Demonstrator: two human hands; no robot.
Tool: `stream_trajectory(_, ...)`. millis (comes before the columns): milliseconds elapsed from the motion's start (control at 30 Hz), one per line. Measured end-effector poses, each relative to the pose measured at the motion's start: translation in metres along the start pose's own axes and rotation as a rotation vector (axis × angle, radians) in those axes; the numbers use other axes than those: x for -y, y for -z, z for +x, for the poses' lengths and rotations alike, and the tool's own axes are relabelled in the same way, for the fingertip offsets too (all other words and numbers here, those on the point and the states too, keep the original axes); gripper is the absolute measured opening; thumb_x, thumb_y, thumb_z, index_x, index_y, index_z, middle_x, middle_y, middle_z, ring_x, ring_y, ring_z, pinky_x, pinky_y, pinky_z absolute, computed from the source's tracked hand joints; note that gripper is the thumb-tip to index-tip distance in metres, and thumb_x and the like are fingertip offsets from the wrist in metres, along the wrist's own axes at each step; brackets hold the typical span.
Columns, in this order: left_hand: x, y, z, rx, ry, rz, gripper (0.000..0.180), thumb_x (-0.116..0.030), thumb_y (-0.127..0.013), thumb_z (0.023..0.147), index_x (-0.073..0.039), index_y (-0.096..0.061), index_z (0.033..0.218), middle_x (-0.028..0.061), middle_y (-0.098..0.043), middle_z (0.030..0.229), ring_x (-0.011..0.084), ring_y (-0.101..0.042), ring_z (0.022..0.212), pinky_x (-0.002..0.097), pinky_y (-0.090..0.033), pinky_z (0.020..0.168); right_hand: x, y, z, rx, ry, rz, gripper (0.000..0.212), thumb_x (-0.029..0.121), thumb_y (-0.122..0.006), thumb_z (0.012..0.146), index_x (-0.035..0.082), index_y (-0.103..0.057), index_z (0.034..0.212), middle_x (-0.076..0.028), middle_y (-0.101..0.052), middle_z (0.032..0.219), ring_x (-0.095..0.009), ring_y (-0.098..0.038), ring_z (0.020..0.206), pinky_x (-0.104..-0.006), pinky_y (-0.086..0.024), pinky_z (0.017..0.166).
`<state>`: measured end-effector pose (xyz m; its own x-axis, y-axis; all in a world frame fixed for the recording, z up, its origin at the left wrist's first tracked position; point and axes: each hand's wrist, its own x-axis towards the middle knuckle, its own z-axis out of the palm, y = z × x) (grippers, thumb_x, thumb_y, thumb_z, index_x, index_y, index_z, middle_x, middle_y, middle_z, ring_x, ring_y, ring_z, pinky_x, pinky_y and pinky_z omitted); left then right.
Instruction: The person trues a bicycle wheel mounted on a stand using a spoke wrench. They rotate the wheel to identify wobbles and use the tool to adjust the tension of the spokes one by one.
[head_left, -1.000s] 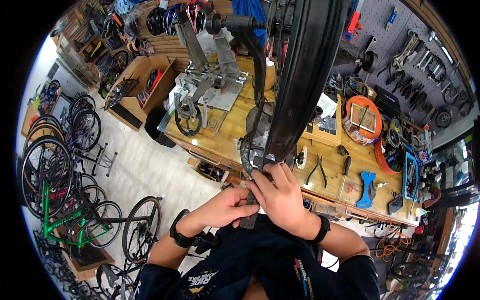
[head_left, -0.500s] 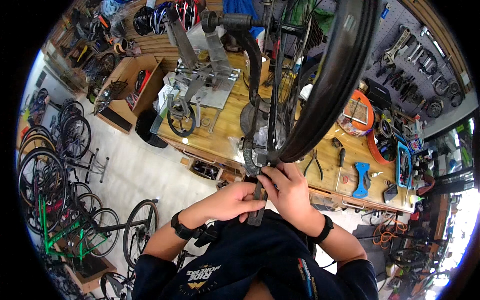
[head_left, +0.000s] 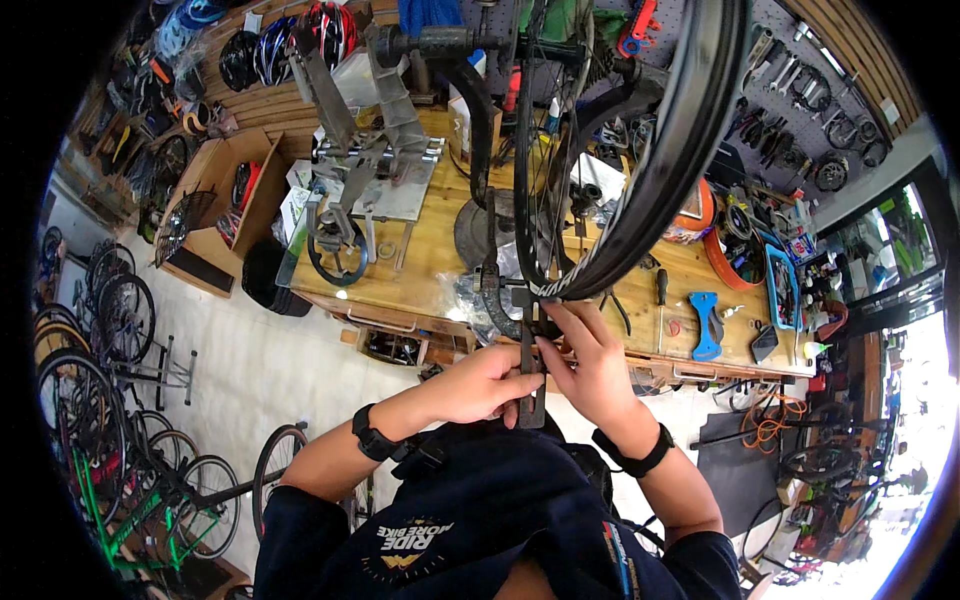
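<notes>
A bicycle wheel [head_left: 690, 130] stands upright between the dark arms of a truing stand [head_left: 482, 135], its rim curving down toward me. At the rim's near bottom, a flat dark metal bar [head_left: 534, 395] runs toward my body. My left hand [head_left: 475, 385] pinches the bar's lower part between thumb and fingers. Around its upper part, close to the rim, the thumb and fingertips of my right hand [head_left: 590, 365] are closed. The fingertips partly hide where the bar meets the stand and rim.
The wooden workbench [head_left: 420, 250] carries a second metal stand [head_left: 385, 150], pliers, a screwdriver [head_left: 661, 290], a blue tool [head_left: 706, 325] and a blue tray [head_left: 783, 285]. Tools hang on the pegboard at the right. Several bicycles [head_left: 190, 490] stand at the left.
The view has shifted, and more of the rim's side and spokes now shows. The bar stands straighter and its top end shows by the rim. Both hands keep their hold.
</notes>
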<state>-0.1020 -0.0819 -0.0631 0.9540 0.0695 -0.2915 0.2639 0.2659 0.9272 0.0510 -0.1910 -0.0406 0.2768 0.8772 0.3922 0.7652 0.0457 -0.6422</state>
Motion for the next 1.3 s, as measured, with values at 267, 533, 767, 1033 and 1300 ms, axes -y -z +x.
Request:
stream_trajectory(267,-0.004,0.000,-0.002,-0.014,0.022,-0.007,0.016,-0.019,-0.048,0.101,-0.003,-0.051,0.101,0.0033,-0.060,0.080,0.0135,-0.063,0.057,0.0240,-0.047,0.048,0.000,0.009,0.005,0.157,0.256,-0.239,0.047,-0.001,-0.064,0.075,-0.001,-0.059,0.121,-0.012,-0.054,0.088,-0.028,-0.056,0.081,-0.0370,-0.050,0.075)
stream_trajectory(533,-0.003,-0.005,-0.003,-0.060,0.053,0.041,0.020,-0.021,-0.050,0.101,-0.002,-0.051,0.101,0.0039,-0.061,0.079,0.0138,-0.064,0.057,0.0243,-0.047,0.048,0.007,0.007,0.007,0.180,0.167,-0.076,0.036,0.007,-0.067,0.080,-0.001,-0.061,0.114,-0.014,-0.055,0.085,-0.032,-0.059,0.078,-0.0394,-0.051,0.070)
stream_trajectory(767,-0.008,-0.002,-0.003,-0.038,0.053,0.040,0.022,-0.023,-0.051,0.100,-0.001,-0.053,0.097,0.0055,-0.062,0.076,0.0140,-0.064,0.059,0.0256,-0.051,0.053,0.009,0.002,0.014,0.047,0.163,-0.316,0.019,0.014,-0.071,0.077,0.002,-0.059,0.085,-0.010,-0.054,0.077,-0.030,-0.060,0.072,-0.0392,-0.050,0.061)
stream_trajectory(1033,-0.007,-0.001,-0.003,-0.028,0.017,0.010,0.022,-0.022,-0.052,0.100,0.000,-0.054,0.103,0.0052,-0.062,0.080,0.0141,-0.064,0.058,0.0251,-0.050,0.051,0.022,-0.017,0.015,0.074,-0.161,-0.447,0.027,0.024,-0.066,0.084,0.004,-0.056,0.070,-0.014,-0.060,0.068,-0.032,-0.063,0.064,-0.0421,-0.049,0.056)
stream_trajectory(1300,-0.001,-0.002,-0.001,-0.021,0.010,-0.004,0.024,-0.024,-0.052,0.100,-0.001,-0.055,0.099,0.0057,-0.065,0.078,0.0123,-0.062,0.056,0.0248,-0.050,0.051,0.016,0.015,0.016,0.173,0.118,-0.241,0.019,0.020,-0.067,0.084,0.003,-0.059,0.085,-0.012,-0.059,0.078,-0.032,-0.063,0.068,-0.0383,-0.051,0.058)
